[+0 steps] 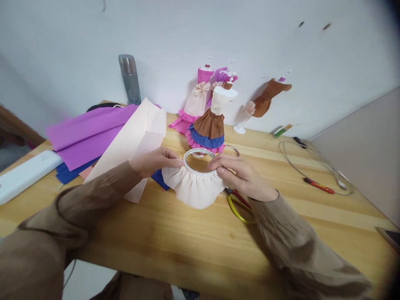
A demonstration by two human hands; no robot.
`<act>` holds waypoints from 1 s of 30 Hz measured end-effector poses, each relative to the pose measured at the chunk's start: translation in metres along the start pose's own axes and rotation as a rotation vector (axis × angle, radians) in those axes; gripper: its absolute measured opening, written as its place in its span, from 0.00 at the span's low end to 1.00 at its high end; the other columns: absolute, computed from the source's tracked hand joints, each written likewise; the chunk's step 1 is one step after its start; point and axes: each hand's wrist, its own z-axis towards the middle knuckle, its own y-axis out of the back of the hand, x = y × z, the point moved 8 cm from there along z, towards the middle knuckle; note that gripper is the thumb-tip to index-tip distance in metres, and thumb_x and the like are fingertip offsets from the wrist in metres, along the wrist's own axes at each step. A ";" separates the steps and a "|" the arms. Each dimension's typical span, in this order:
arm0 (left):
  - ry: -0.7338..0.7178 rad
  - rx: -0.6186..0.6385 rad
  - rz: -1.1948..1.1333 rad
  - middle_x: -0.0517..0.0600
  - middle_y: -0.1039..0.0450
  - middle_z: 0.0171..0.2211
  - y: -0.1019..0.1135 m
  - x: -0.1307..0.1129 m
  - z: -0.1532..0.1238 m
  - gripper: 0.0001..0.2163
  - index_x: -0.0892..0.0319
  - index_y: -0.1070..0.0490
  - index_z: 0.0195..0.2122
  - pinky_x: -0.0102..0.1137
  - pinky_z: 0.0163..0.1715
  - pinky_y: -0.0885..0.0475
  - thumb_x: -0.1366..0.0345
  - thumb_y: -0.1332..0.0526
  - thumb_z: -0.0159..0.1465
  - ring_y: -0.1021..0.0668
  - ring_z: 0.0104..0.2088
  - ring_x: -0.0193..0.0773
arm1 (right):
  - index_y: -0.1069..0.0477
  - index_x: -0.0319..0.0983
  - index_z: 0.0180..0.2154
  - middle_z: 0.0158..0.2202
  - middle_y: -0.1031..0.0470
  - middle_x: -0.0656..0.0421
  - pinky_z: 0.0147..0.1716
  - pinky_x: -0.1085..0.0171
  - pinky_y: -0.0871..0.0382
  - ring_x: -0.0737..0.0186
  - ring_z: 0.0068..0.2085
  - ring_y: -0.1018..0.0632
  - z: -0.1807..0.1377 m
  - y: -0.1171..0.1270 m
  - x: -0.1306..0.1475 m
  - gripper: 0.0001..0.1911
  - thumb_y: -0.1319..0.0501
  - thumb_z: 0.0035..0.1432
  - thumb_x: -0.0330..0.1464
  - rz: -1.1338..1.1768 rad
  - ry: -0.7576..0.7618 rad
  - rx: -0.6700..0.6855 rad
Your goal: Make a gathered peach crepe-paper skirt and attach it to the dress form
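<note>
Between my hands is a white ring (187, 160) that looks like a roll of tape, held above the table. Gathered cream crepe paper (198, 191) hangs in a ruffled fan from its near edge. My left hand (158, 162) pinches the paper's upper left corner beside the ring, thumb and forefinger together. On the other side, my right hand (239, 173) is closed at the ring's right edge, with fingertips on the gathered top of the paper. Under my right hand lie scissors (239, 208) with yellow and red handles, their blades partly hidden.
Behind the ring stand small dress forms in paper dresses, one with a brown, blue and pink tiered skirt (209, 127). A brown-dressed form (271, 96) leans at the wall. Purple paper (93, 129), cream sheets (125, 141) and a bottle (129, 79) are left; a cable tool (318, 185) lies right.
</note>
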 end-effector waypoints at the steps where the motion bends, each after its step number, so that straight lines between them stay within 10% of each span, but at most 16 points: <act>1: -0.016 -0.013 0.028 0.49 0.25 0.21 0.000 -0.002 0.000 0.13 0.65 0.23 0.24 0.25 0.24 0.33 0.58 0.30 0.51 0.27 0.22 0.30 | 0.30 0.38 0.40 0.37 0.25 0.53 0.38 0.62 0.32 0.62 0.39 0.25 0.000 0.000 0.000 0.09 0.49 0.64 0.26 -0.001 0.002 0.000; 7: -0.096 -0.016 0.156 0.50 0.22 0.29 -0.009 -0.015 -0.003 0.10 0.65 0.21 0.31 0.28 0.34 0.30 0.61 0.35 0.54 0.24 0.30 0.33 | 0.30 0.39 0.40 0.38 0.25 0.52 0.39 0.61 0.31 0.61 0.40 0.25 0.001 -0.002 0.002 0.09 0.49 0.65 0.28 -0.001 0.004 0.002; 30: -0.308 -0.283 0.450 0.43 0.41 0.18 -0.001 -0.034 -0.014 0.15 0.63 0.33 0.20 0.25 0.21 0.44 0.58 0.41 0.59 0.38 0.21 0.28 | 0.29 0.37 0.35 0.32 0.26 0.55 0.34 0.64 0.34 0.63 0.34 0.27 0.000 -0.005 -0.018 0.11 0.48 0.64 0.33 0.104 -0.209 -0.049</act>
